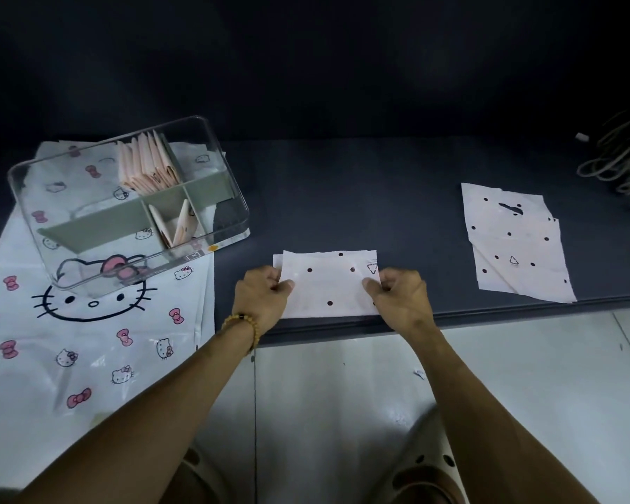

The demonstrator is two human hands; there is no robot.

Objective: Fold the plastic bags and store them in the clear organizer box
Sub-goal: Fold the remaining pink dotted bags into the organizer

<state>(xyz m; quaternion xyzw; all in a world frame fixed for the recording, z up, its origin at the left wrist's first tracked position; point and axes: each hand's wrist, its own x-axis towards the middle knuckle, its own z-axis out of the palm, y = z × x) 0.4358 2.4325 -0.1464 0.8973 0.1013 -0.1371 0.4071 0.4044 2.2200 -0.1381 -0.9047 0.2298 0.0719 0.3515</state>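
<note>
Covering both side edges of the dotted bag (pixel 328 285), hands (pixel 260 296) grip.

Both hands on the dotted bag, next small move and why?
Probably fold it across again. The left hand and right hand pinch opposite ends of the dotted bag, which still looks wider than the folded bags standing in the organizer box.

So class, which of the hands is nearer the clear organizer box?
Left. The left hand pinches the bag's left edge, just right of the organizer box; the right hand pinches the far edge.
</note>
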